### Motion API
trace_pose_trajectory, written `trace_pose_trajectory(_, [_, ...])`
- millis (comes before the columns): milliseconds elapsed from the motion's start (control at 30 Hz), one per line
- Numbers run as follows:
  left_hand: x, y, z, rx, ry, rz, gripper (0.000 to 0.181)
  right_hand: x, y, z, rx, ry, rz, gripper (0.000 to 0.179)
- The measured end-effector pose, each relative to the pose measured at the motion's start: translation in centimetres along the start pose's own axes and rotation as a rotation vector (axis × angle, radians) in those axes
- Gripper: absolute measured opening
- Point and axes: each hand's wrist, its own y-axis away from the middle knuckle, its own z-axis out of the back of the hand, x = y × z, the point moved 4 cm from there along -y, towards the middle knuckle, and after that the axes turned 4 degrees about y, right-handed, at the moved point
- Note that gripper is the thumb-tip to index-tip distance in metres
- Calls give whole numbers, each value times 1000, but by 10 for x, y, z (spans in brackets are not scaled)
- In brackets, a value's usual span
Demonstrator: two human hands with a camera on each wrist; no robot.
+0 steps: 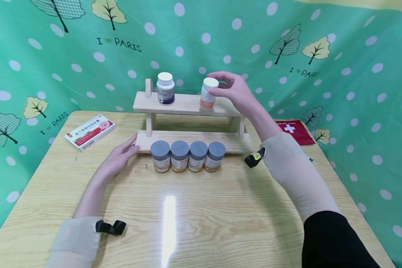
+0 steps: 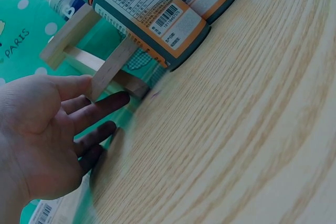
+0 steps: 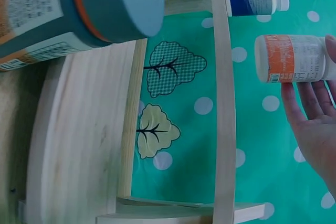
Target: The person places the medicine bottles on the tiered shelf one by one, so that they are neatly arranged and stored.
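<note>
My right hand [image 1: 232, 89] holds a white bottle with an orange label [image 1: 208, 97] by its upper part, thumb in front. In the right wrist view, a gap shows between this bottle's base and the shelf edge. A two-tier wooden rack [image 1: 187, 137] stands at the table's back. At the left end of its lower board, my left hand [image 1: 118, 158] grips the corner between thumb and fingers, the other fingers spread loosely. A white bottle with a dark blue label [image 1: 165, 89] stands upright on the upper board, towards the left.
Several grey-lidded jars [image 1: 160, 156] stand in a row before the rack's lower board. A white and red medicine box [image 1: 90, 132] lies at the back left. A red pouch with a white cross [image 1: 296, 132] lies at the right. Green patterned cloth [image 1: 187, 22] hangs behind the table [image 1: 204, 223].
</note>
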Motion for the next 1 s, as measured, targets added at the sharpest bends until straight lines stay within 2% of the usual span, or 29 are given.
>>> trace_pose_trajectory(467, [0,0,0,-1,6,-3,69,5,-27,-13,17,23,-63,49])
trace_pose_trajectory(1000, [0,-1,0,-1,7,3,70,-1,-37,-19,30,52,-92,46])
